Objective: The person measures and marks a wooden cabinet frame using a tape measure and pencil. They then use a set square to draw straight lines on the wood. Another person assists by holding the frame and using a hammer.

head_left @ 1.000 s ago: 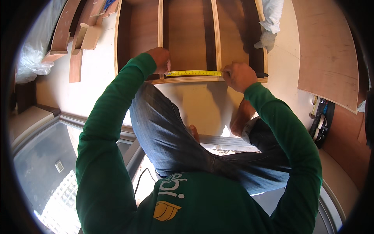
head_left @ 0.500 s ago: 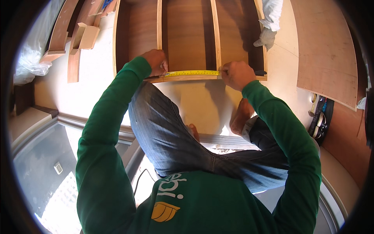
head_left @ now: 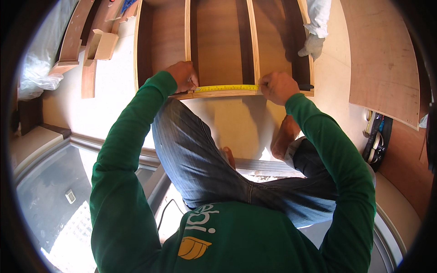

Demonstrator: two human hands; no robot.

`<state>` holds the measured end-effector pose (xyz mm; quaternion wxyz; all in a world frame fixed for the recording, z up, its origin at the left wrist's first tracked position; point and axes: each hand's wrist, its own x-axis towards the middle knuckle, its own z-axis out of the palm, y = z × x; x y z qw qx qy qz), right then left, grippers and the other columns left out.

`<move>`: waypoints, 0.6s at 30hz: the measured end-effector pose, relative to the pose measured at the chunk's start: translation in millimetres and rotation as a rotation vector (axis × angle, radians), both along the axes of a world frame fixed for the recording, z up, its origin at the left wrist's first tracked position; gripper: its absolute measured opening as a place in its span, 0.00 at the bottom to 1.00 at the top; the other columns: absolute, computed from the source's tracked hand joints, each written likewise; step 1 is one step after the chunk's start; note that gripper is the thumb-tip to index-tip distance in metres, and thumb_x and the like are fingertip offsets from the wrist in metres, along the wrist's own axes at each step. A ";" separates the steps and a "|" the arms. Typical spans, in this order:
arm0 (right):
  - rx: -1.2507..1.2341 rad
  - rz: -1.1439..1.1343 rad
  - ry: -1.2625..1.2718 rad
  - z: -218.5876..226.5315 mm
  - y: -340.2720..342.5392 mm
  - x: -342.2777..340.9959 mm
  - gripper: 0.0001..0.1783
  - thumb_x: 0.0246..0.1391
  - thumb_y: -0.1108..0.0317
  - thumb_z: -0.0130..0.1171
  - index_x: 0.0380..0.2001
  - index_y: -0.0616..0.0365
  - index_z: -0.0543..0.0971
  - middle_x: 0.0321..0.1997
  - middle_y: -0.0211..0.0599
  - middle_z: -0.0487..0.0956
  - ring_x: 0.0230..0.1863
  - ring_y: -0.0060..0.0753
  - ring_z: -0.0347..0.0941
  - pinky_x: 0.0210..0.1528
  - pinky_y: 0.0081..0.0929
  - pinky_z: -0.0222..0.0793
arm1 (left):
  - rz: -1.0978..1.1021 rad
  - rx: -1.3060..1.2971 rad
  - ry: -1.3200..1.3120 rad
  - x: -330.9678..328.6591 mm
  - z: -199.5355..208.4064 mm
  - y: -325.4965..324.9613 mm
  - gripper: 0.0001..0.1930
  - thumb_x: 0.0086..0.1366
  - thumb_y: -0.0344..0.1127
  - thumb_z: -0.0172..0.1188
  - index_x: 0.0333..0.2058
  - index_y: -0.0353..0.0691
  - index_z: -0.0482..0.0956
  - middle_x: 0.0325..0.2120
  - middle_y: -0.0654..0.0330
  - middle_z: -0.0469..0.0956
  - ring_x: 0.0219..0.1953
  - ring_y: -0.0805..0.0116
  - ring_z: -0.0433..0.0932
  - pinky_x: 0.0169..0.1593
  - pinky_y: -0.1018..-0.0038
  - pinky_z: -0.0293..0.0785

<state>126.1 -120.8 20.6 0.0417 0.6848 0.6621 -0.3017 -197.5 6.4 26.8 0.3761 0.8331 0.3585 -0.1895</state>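
Observation:
A yellow measuring tape is stretched along the near edge of a wooden cabinet frame. My left hand pinches the tape's left end near one upright divider. Closed around the other end is my right hand, beside the second divider; its fingers partly hide what lies inside the grip. A dark slim object shows just right of that hand, at the frame's corner, its kind unclear.
Another person's gloved hand rests on the frame's right side. A large plywood sheet lies at the right, with sandals near it. Wooden boards, a small open box and clear plastic wrapping are at the left.
The view has shifted slightly. Both hands keep their hold on the stretched tape, with barely any movement along the frame.

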 end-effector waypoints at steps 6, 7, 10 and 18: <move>-0.022 0.035 0.016 0.9 5.5 0.7 0.11 0.52 0.64 0.59 0.34 0.47 0.89 0.32 0.44 0.86 0.36 0.53 0.83 0.44 0.45 0.80 | -0.017 0.008 0.013 -1.2 -0.8 0.7 0.07 0.59 0.32 0.74 0.36 0.41 0.91 0.39 0.49 0.80 0.44 0.51 0.82 0.49 0.61 0.78; 0.007 0.031 0.030 -3.5 3.8 2.0 0.09 0.52 0.65 0.59 0.32 0.49 0.88 0.30 0.44 0.85 0.34 0.53 0.83 0.42 0.45 0.80 | -0.017 0.005 0.008 -1.8 -1.5 1.3 0.06 0.59 0.32 0.74 0.36 0.41 0.91 0.40 0.49 0.79 0.44 0.51 0.81 0.49 0.61 0.78; 0.019 0.022 0.034 -6.9 3.2 2.0 0.08 0.52 0.66 0.59 0.29 0.51 0.87 0.29 0.44 0.85 0.33 0.53 0.82 0.40 0.44 0.79 | -0.072 0.095 -0.038 -4.9 -1.9 0.3 0.08 0.58 0.30 0.72 0.38 0.45 0.91 0.37 0.52 0.87 0.43 0.55 0.86 0.48 0.64 0.82; 0.022 0.027 0.019 -5.6 3.2 1.1 0.09 0.52 0.67 0.58 0.28 0.53 0.87 0.30 0.45 0.85 0.33 0.54 0.82 0.41 0.44 0.79 | -0.087 0.061 0.005 -3.2 -0.3 1.9 0.07 0.60 0.32 0.69 0.37 0.46 0.92 0.38 0.52 0.86 0.44 0.52 0.85 0.49 0.62 0.81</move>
